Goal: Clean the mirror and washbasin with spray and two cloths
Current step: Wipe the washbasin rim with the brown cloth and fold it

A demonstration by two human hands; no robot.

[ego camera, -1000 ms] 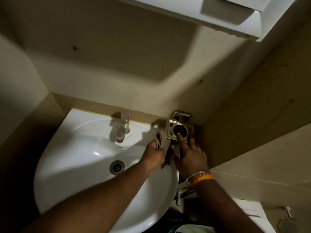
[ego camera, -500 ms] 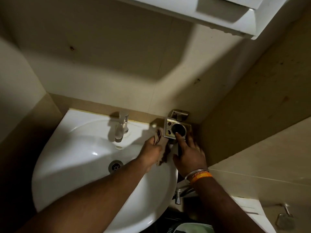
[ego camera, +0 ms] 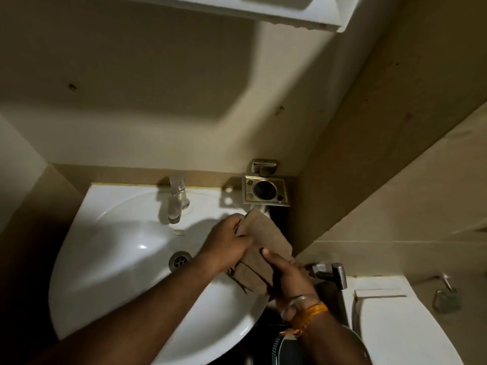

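Note:
A white washbasin [ego camera: 110,262] sits in the corner, with a steel tap [ego camera: 176,201] at its back and a round drain [ego camera: 180,260]. Over its right rim both hands hold a folded brown cloth [ego camera: 259,248]. My left hand [ego camera: 228,245] grips the cloth's upper left edge. My right hand [ego camera: 288,275] holds its lower right side, thumb pressed on top. The mirror itself is hidden; only the underside of a white cabinet [ego camera: 276,9] shows at the top. No spray bottle or second cloth is in view.
A steel tumbler holder [ego camera: 264,191] is fixed to the wall just behind the cloth. A hand shower [ego camera: 329,272] hangs right of the basin, beside a white toilet cistern [ego camera: 400,325]. Tiled walls close in on both sides.
My right hand left the tumbler holder and came down onto the cloth. The brown cloth, bunched in my left hand before, is now spread out between both hands.

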